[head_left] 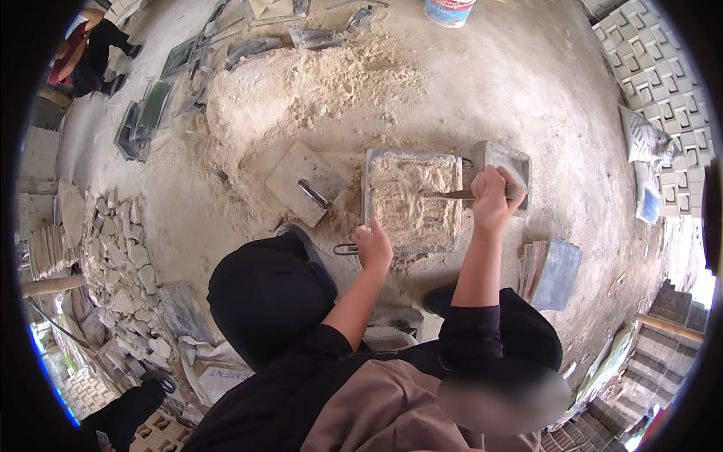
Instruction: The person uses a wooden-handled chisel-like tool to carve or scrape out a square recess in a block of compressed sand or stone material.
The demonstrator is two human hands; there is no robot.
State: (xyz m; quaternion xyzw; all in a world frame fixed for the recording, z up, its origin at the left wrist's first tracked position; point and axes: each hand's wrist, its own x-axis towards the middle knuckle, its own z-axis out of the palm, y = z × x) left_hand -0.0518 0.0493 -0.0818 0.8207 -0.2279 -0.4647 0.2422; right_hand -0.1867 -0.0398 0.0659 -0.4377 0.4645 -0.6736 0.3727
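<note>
A rectangular metal mould [367, 188] lies on the floor in front of me, filled with pale, crumbly sandy mix [410, 181]. My left hand [373, 245] is closed at its near left corner, beside a wire loop handle [345, 249]; the fingertips are partly hidden. Above the mould's right side, my right hand [493, 200] grips a trowel, whose narrow blade [446, 195] points left over the mix. Behind that hand stands a grey, shallow box [525, 160]. Left of the mould, a square board [290, 177] carries a shiny metal cylinder [312, 193].
Loose sandy mix [301, 83] is heaped at the far left. Thin plates [556, 273] lean at right, near broken rubble [120, 264] far across at left. A bucket [449, 11] stands at the back, and stacked blocks [655, 68] line the right. Another person [98, 49] sits far left.
</note>
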